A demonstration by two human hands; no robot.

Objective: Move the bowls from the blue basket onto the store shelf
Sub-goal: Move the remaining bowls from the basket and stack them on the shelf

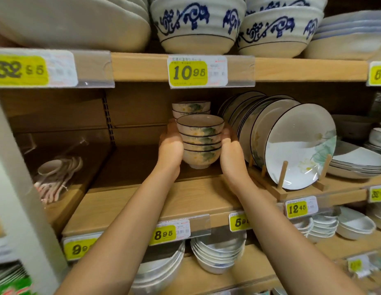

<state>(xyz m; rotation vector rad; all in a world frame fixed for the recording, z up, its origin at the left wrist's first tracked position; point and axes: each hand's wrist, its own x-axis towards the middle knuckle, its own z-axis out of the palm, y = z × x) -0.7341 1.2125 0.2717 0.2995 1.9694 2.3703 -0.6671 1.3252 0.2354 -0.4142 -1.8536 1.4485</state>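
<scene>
A stack of several small bowls (pixel 201 143) with yellow flowers and green leaves stands on the middle wooden shelf (pixel 164 201). My left hand (pixel 171 145) holds its left side and my right hand (pixel 230 150) holds its right side, fingers curved round the bowls. Behind it stands a second stack of like bowls (pixel 190 107). The blue basket is out of view.
Upright plates (pixel 292 141) lean in a wooden rack just right of the stack. Ceramic spoons (pixel 57 175) lie at the left of the shelf. Large blue-patterned bowls (pixel 196 24) fill the shelf above; white dishes (pixel 217 252) sit below. Price tags line the shelf edges.
</scene>
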